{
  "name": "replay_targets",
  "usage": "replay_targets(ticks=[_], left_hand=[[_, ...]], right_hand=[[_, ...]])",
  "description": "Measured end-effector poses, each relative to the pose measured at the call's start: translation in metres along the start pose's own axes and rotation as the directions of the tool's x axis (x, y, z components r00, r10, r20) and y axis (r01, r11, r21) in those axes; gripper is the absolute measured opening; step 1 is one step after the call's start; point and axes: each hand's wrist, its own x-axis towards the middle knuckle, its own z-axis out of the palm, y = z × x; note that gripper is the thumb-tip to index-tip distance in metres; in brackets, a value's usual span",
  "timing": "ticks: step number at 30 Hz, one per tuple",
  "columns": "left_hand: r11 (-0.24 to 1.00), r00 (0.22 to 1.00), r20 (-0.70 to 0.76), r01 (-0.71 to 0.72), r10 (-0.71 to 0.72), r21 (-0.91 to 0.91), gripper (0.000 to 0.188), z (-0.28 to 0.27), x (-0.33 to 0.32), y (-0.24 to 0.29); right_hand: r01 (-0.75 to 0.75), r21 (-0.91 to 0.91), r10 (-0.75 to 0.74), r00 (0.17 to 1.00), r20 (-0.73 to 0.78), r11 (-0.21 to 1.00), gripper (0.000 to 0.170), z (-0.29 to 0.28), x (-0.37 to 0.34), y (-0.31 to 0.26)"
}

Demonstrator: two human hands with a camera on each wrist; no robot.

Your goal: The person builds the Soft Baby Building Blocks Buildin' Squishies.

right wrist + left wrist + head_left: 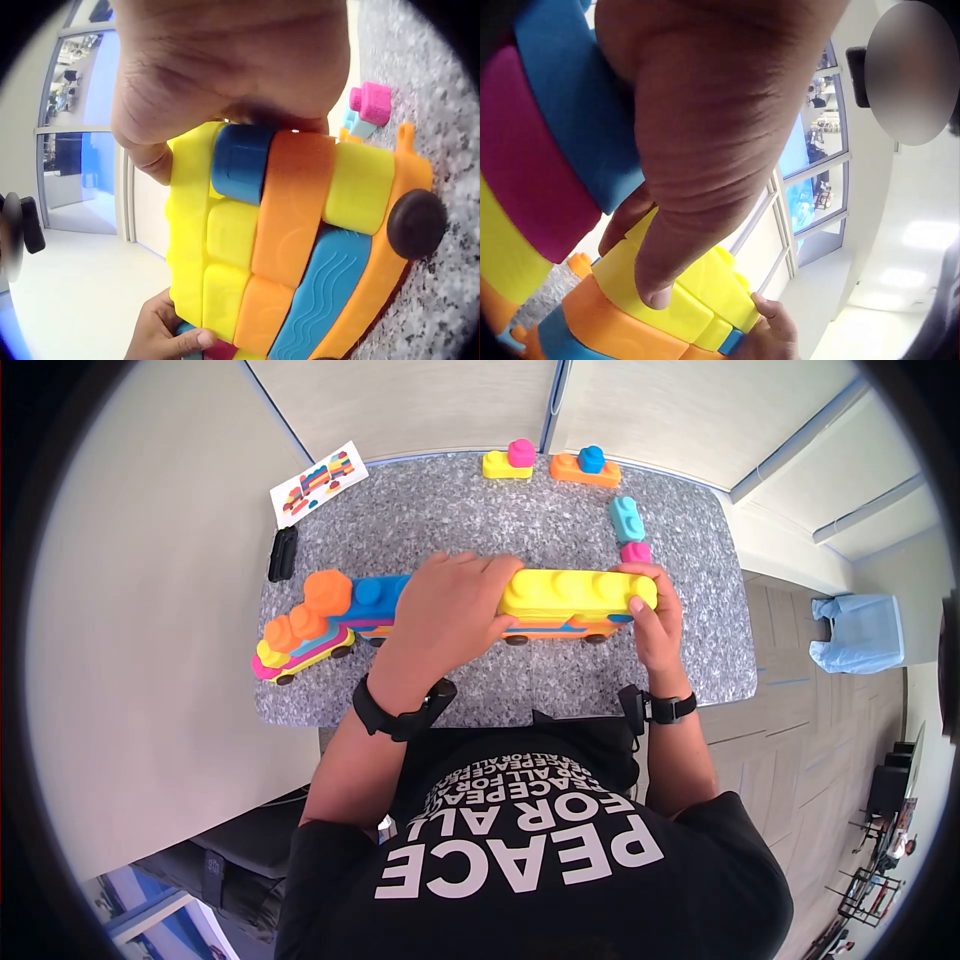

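Observation:
A train of colorful toy building blocks on dark wheels runs across the table. On top of its right-hand car lies a long yellow block (575,590). My left hand (445,610) reaches over the train and grips this block's left end, the thumb on its near side in the left wrist view. Around the block's right end my right hand (658,625) is curled, thumb in front. Stacked under it are orange blocks (296,202), yellow ones and a wavy blue block (322,277). The middle car has a blue top block (372,595), partly hidden by my left hand.
Orange blocks (325,592) rise at the train's left end. Behind stand a yellow block with a pink one (520,452), an orange block with a blue one (591,458), and a teal block (626,518). A picture card (320,482) and black object (283,553) lie back left.

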Motion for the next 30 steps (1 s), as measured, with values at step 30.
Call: replay_targets(ticks=[30], left_hand=[[1.0,1.0,0.007,0.009,-0.009,-0.005,0.056,0.0,0.001,0.002]], right_hand=[[0.156,-0.155,-0.178,0.974,-0.138,0.975,0.031,-0.038,0.092,-0.023]])
